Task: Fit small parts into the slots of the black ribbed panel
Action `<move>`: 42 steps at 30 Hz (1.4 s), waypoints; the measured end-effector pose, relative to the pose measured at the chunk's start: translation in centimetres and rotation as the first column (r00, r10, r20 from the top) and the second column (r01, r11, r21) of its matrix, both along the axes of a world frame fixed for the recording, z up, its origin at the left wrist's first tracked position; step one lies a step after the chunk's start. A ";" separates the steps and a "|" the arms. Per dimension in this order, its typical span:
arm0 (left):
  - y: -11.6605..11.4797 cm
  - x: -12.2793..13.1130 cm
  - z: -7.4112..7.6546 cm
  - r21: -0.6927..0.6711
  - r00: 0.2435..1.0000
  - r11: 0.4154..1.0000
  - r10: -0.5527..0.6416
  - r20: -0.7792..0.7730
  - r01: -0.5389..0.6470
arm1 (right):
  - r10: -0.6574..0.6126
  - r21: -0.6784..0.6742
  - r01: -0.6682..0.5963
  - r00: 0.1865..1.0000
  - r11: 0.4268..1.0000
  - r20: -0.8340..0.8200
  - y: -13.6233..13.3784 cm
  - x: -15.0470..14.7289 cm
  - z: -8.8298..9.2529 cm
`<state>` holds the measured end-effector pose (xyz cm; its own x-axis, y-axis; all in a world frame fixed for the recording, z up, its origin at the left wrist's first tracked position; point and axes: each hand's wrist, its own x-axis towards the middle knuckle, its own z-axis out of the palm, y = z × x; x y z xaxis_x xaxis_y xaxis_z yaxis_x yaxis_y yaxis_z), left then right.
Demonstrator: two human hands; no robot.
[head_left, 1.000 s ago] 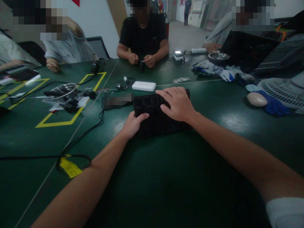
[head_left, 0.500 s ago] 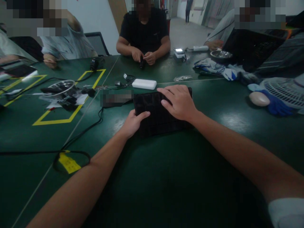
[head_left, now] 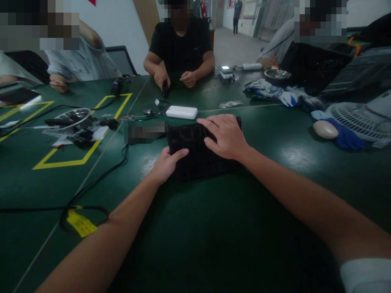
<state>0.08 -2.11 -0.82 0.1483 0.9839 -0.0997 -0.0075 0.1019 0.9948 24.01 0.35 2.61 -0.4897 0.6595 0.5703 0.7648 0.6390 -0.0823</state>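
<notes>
A flat black rectangular case or pouch (head_left: 195,162) rests on the dark green table, its surface too dark to make out in detail. My left hand (head_left: 168,162) grips its left edge, thumb on top and the other fingers hidden beneath or behind. Across its upper right part lies my right hand (head_left: 224,136), palm down, thumb and fingers apart. Just beyond the case is a white power-bank-like block (head_left: 181,112). To its left is a blurred-out flat item (head_left: 146,132).
A metal bowl with black parts (head_left: 76,118) stands near yellow tape (head_left: 61,165) at left. A black cable (head_left: 100,179) with a yellow tag (head_left: 81,221) crosses there. At right are a fan grille (head_left: 351,118), a pale oval object (head_left: 325,129) and gloves (head_left: 275,91). Co-workers sit opposite.
The view has shifted slightly. Both my hands keep their places on the black case. The person opposite has drawn their hands apart, one still on a small dark object.
</notes>
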 end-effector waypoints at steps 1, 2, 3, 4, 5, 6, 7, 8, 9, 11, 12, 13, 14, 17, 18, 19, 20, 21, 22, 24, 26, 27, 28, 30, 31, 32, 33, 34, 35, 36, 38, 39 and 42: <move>0.0 0.0 0.0 0.000 1.000 1.000 0.001 -0.001 -0.001 | -0.002 -0.005 0.002 1.000 1.000 0.002 0.0 0.0 0.0; 0.0 0.0 0.0 -0.002 1.000 1.000 0.002 -0.004 -0.002 | -0.003 -0.012 0.003 1.000 1.000 0.006 0.0 0.0 0.1; -0.1 0.0 0.1 -0.003 1.000 1.000 0.005 -0.006 -0.005 | -0.005 -0.017 0.005 1.000 1.000 0.010 0.0 0.0 0.1; -0.1 0.0 0.1 -0.005 1.000 1.000 0.007 -0.009 -0.008 | -0.006 -0.021 0.006 1.000 1.000 0.014 0.0 0.0 0.1; -0.1 0.0 0.1 -0.006 1.000 1.000 0.011 -0.010 -0.011 | -0.008 -0.023 0.008 1.000 1.000 0.017 0.0 0.0 0.1; -0.2 0.0 0.2 -0.005 1.000 1.000 0.013 -0.011 -0.013 | -0.010 -0.022 0.010 1.000 1.000 0.019 0.0 0.0 0.1; -0.2 0.0 0.2 -0.005 1.000 1.000 0.014 -0.012 -0.014 | -0.012 -0.021 0.012 1.000 1.000 0.022 0.0 0.0 0.1; -0.3 0.0 0.2 -0.006 1.000 1.000 0.015 -0.010 -0.015 | -0.014 -0.020 0.015 1.000 1.000 0.025 0.0 0.0 0.1; -0.3 0.0 0.2 -0.008 1.000 1.000 0.016 -0.006 -0.016 | -0.018 -0.019 0.018 1.000 1.000 0.026 0.1 0.0 0.0; -0.4 0.0 0.1 -0.014 1.000 1.000 0.021 0.002 -0.021 | -0.024 -0.018 0.024 0.999 1.000 0.027 0.1 0.0 0.0; -0.4 0.0 0.1 -0.016 1.000 1.000 0.024 0.005 -0.024 | -0.025 -0.016 0.025 0.999 1.000 0.025 0.1 0.0 0.0; -0.5 0.1 0.1 -0.016 1.000 1.000 0.026 0.009 -0.026 | -0.024 -0.014 0.025 0.999 1.000 0.022 0.1 0.0 -0.1; -0.5 0.1 0.1 -0.015 1.000 1.000 0.027 0.012 -0.027 | -0.022 -0.011 0.022 1.000 1.000 0.019 0.1 -0.1 -0.1; -0.6 0.1 0.2 -0.008 1.000 1.000 0.025 0.016 -0.025 | -0.011 0.000 0.011 1.000 1.000 0.012 0.2 0.0 -0.2; -0.6 0.2 0.2 -0.003 1.000 1.000 0.026 0.014 -0.026 | -0.009 0.003 0.009 1.000 1.000 0.010 0.2 0.0 -0.2; -0.7 0.2 0.3 0.002 1.000 1.000 0.027 0.010 -0.027 | -0.007 0.006 0.007 1.000 1.000 0.009 0.2 0.0 -0.2; -0.7 0.2 0.3 0.006 1.000 1.000 0.028 0.007 -0.028 | -0.003 0.006 0.003 1.000 1.000 0.008 0.3 0.1 -0.2; -0.7 0.2 0.4 0.008 1.000 1.000 0.030 0.006 -0.030 | 0.004 0.004 -0.004 1.000 1.000 0.008 0.3 0.1 -0.2; -0.7 0.3 0.5 0.007 0.999 0.999 0.032 0.005 -0.032 | 0.012 0.001 -0.012 1.000 1.000 0.008 0.3 0.1 -0.2; -0.8 0.3 0.6 0.004 0.999 0.999 0.037 0.006 -0.037 | 0.029 -0.003 -0.029 1.000 1.000 0.005 0.3 0.1 -0.2; -0.8 0.3 0.6 0.004 0.999 0.999 0.044 0.005 -0.044 | 0.033 -0.003 -0.033 0.999 0.999 0.000 0.3 0.1 -0.2; -0.8 0.3 0.7 0.004 0.999 0.999 0.044 0.002 -0.044 | 0.031 -0.003 -0.031 1.000 1.000 -0.003 0.3 0.1 -0.1; -0.6 0.2 0.7 0.004 0.999 0.999 0.039 -0.002 -0.039 | 0.028 -0.004 -0.028 1.000 1.000 -0.006 0.2 0.0 -0.1; -0.2 0.1 0.7 -0.007 1.000 1.000 0.018 -0.012 -0.018 | 0.019 -0.007 -0.020 1.000 1.000 -0.012 0.2 0.0 -0.1; 0.1 0.0 0.7 -0.017 1.000 1.000 0.003 -0.018 -0.004 | 0.014 -0.008 -0.014 1.000 1.000 -0.014 0.2 0.0 -0.1; 0.5 0.0 0.8 -0.027 1.000 1.000 -0.010 -0.025 0.010 | 0.007 -0.009 -0.007 1.000 1.000 -0.016 0.2 0.0 -0.1; 0.9 0.0 0.8 -0.037 0.999 0.999 -0.022 -0.031 0.021 | -0.002 -0.007 0.002 1.000 1.000 -0.019 0.2 0.0 -0.1; 1.2 -0.1 0.8 -0.044 0.999 0.998 -0.035 -0.036 0.033 | -0.013 -0.006 0.013 1.000 1.000 -0.019 0.2 0.0 -0.1; 1.5 -0.1 0.8 -0.048 0.998 0.998 -0.049 -0.039 0.047 | -0.025 -0.002 0.025 1.000 1.000 -0.018 0.3 0.1 -0.2; 1.6 -0.1 0.8 -0.051 0.997 0.997 -0.061 -0.039 0.059 | -0.035 0.003 0.035 0.999 0.999 -0.015 0.3 0.1 -0.2; 1.7 -0.1 0.7 -0.045 0.997 0.997 -0.068 -0.033 0.067 | -0.047 0.017 0.047 0.999 0.999 -0.007 0.4 0.1 -0.3; 1.6 -0.1 0.6 -0.038 0.998 0.997 -0.061 -0.031 0.060 | -0.049 0.022 0.049 0.999 0.999 -0.002 0.4 0.1 -0.3; 1.2 -0.1 0.4 -0.010 0.999 1.000 -0.025 -0.037 0.025 | -0.040 0.020 0.040 0.999 0.999 0.000 0.4 0.1 -0.3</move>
